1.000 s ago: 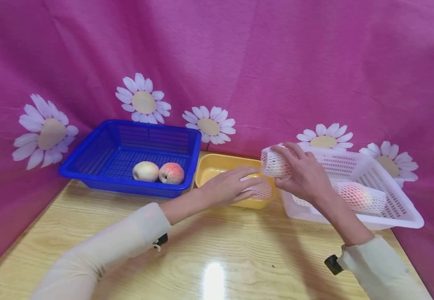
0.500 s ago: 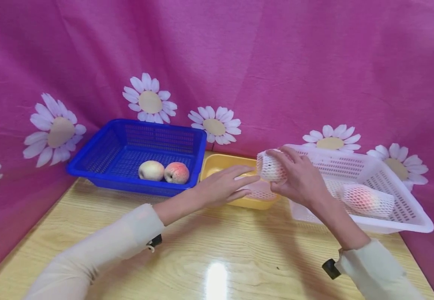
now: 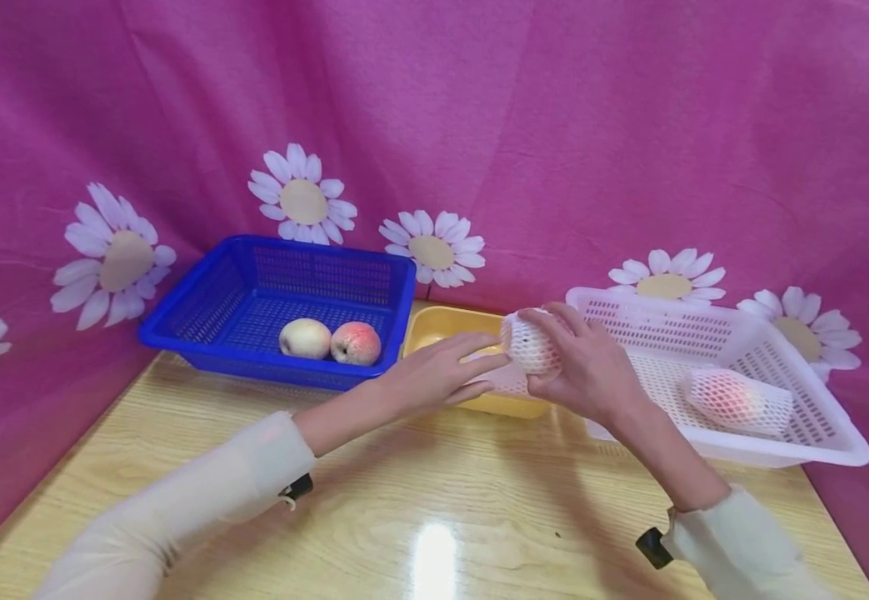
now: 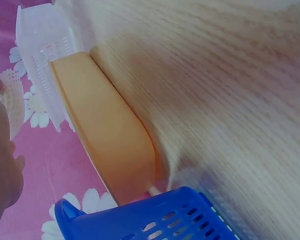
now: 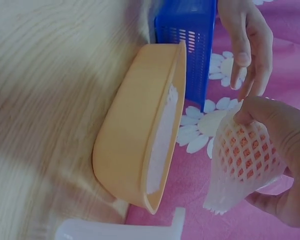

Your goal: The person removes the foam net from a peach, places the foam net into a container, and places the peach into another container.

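Observation:
My right hand [image 3: 591, 367] grips a peach in a white foam net sleeve [image 3: 530, 343], held up over the yellow tray. The right wrist view shows the thumb and fingers around the netted peach [image 5: 247, 150], red skin showing through the mesh and the loose end of the sleeve hanging past it. My left hand [image 3: 430, 372] hovers over the tray's near left side, fingers extended loosely, their tips close to the sleeve. White foam netting [image 5: 162, 140] lies inside the yellow tray [image 5: 125, 120].
At left, a blue basket [image 3: 209, 358] holds two bare peaches [image 3: 329, 342], one pale and one red. The white basket [image 3: 839, 437] at right holds another netted peach [image 3: 734, 400]. All stand on a wooden table [image 3: 374, 508] against a pink flowered cloth [image 3: 554, 150].
My right hand has brought the netted peach left and slightly down, nearer my left hand. The left hand has shifted slightly left in view. The camera view has turned a little.

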Motion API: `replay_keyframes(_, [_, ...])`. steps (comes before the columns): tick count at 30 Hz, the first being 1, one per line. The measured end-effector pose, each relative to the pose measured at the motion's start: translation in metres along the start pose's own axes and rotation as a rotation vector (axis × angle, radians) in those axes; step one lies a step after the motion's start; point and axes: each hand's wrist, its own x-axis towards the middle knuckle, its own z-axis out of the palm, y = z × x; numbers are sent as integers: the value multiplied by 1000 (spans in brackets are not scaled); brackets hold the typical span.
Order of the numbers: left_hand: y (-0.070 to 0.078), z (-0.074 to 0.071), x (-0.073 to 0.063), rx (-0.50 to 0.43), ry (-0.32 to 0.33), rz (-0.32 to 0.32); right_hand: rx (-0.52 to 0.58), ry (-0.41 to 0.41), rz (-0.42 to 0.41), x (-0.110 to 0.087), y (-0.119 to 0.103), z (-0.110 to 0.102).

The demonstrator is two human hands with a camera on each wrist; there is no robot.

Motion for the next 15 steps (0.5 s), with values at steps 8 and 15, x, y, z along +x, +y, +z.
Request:
replay_keyframes(8, [4,1,-9,17,20,40,25,-16,14,-7,-7,5])
replay_keyframes(15, [8,3,-21,11,20,57,39,-49,32,-13,-16,9])
